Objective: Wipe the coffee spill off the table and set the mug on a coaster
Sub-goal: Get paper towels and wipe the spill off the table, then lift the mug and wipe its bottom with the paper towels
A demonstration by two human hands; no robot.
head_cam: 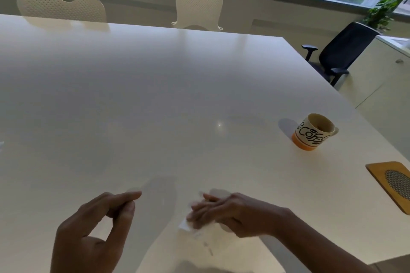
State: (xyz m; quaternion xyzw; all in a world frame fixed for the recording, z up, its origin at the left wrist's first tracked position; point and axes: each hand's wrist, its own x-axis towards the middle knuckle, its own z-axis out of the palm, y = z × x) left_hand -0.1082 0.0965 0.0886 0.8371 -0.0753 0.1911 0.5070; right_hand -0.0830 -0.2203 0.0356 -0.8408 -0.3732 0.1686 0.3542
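right hand [224, 213]: flat, pressing tissue [206, 237] | left hand [95, 228]: loosely curled, empty

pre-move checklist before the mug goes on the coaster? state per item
1. Right hand flat on the tissue, pressing it to the table: ok.
2. Spill gone: cannot tell; faint marks near the tissue, blurred.
3. Left hand free, holding nothing: ok.
4. Mug upright: ok.
5. Mug on coaster: not ok; it stands apart on bare table.
6. Coaster top bare: ok where visible; the frame edge cuts it off.
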